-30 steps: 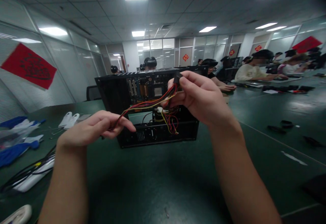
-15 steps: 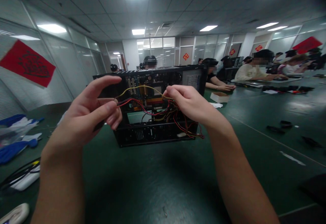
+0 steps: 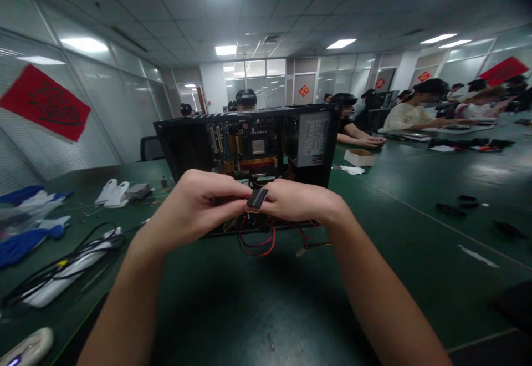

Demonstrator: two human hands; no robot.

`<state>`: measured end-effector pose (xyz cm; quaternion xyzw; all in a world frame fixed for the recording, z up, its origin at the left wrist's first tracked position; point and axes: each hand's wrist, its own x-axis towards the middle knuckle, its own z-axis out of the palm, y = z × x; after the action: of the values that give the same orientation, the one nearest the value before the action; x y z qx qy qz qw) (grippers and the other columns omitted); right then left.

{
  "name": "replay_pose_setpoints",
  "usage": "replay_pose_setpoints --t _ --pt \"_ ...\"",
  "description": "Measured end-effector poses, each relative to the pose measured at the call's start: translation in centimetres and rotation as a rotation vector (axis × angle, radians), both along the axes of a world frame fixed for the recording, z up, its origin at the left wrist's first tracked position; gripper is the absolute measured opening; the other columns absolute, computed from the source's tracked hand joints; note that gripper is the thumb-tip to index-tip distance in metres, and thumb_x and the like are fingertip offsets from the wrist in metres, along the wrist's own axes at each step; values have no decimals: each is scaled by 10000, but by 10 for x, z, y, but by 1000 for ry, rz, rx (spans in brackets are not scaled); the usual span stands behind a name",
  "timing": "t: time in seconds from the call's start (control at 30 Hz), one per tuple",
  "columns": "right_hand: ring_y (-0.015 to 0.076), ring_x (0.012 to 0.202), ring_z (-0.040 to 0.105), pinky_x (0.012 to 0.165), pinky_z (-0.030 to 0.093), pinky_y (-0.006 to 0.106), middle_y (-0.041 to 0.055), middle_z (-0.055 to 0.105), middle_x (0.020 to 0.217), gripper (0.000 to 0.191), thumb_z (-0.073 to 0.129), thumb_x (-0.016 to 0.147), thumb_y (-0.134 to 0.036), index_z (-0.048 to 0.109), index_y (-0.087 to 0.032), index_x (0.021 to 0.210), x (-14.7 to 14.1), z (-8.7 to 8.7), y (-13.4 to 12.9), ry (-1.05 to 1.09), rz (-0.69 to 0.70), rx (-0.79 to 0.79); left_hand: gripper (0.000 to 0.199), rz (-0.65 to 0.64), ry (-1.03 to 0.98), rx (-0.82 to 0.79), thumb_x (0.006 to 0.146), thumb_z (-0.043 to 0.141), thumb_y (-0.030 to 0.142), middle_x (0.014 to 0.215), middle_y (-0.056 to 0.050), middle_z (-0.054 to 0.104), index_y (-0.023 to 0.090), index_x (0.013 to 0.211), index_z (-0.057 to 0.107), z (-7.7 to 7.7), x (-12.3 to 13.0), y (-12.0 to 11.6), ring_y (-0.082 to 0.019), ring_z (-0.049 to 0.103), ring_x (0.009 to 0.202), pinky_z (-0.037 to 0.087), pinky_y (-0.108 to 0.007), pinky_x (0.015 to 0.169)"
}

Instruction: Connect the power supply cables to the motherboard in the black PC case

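Wires lead into a small black cable connector (image 3: pixel 257 198) that sits between my two hands. My left hand (image 3: pixel 199 205) pinches it from the left, at the wire side, and my right hand (image 3: pixel 301 201) is closed at its right end. Red and dark wires (image 3: pixel 266 252) loop down below my fingers. Behind the hands, an open black computer case (image 3: pixel 183 147) stands on the green table. It shows a motherboard (image 3: pixel 245 144) and a silver power supply (image 3: pixel 312 140). My hands hide the lower middle of the case. More loose wires (image 3: pixel 310 244) hang at its lower right.
On the left lie a white power strip (image 3: pixel 68 277) with black cables, blue-and-white plastic wrappings (image 3: pixel 29 227) and white parts (image 3: pixel 114 193). A small open box (image 3: pixel 359 157) stands back right. Black pieces (image 3: pixel 451 211) lie at right. Several people sit farther back.
My hands have come down and closer together, from a stretched yellow wire and red wires to the black connector. The motherboard and power supply show more fully.
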<state>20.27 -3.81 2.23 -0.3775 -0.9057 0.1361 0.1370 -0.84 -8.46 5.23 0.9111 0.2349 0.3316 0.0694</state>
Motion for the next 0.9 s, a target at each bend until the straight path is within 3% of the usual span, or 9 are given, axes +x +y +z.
replay_pose_setpoints --t 0.2,0.37,0.43,0.63,0.9 --pt "163 768 628 647 413 251 61 730 903 203 588 941 -278 728 -150 1014 11 15 -14 236 35 138 201 9 91 38 945 602 211 795 -40 724 175 1029 780 -6 3 14 -117 644 671 479 -196 631" --pt "161 842 661 747 488 262 37 730 985 382 606 887 -109 654 -183 1258 20 24 -34 435 144 229 214 -19 124 -7 968 573 243 861 -57 733 175 1022 769 -8 4 18 -144 667 750 499 -220 675" --pt "165 865 666 767 502 268 42 728 1022 383 604 865 -68 690 -201 1214 21 27 -43 472 197 239 211 -25 115 -10 970 566 238 876 -63 730 164 975 764 -10 5 19 -151 671 775 504 -225 695" --pt "183 863 666 755 515 280 57 716 980 157 674 867 -126 772 -207 959 22 35 -61 545 294 238 232 -28 114 21 967 555 258 785 -55 693 162 878 747 -15 7 23 -167 659 750 504 -247 685" --pt "185 825 652 730 505 291 53 713 912 114 670 858 -119 750 -195 887 21 34 -58 483 231 280 240 -29 83 46 968 553 247 895 -75 708 147 844 733 -15 15 19 -178 660 842 505 -262 739"
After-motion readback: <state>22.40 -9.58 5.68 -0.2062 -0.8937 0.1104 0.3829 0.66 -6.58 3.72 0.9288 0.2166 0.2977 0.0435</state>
